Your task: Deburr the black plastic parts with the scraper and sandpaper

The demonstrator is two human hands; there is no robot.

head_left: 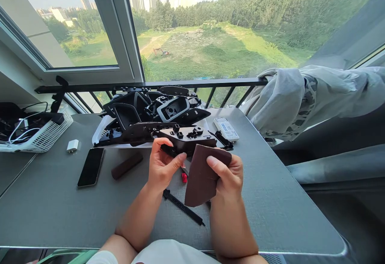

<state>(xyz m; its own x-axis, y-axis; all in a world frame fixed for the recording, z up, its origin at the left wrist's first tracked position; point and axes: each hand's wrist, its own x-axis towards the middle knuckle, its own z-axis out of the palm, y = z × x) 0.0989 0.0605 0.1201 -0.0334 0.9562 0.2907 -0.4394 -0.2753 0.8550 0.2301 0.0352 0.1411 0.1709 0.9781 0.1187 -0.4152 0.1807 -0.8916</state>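
Note:
My left hand [164,164] is closed at the near left end of a black moulded plastic part [192,146], its thumb and fingers gripping the edge. That part has clips and bosses on its top face and is held up above the table. In my right hand [230,172] is a dark brown sheet [201,176] that looks like sandpaper, pinched under the thumb. The sheet hides the part's lower right side. Below my hands lie a long thin black plastic strip [183,208] and a small red-ended object [184,177], partly covered.
A white tray [96,134] heaped with black plastic parts [150,109] stands at the back. Leftward lie a brown roll [126,166], a phone [90,167], a white charger [72,146] and a white basket [49,136] of cables. A white labelled box [226,129] sits right, near the curtain [279,99].

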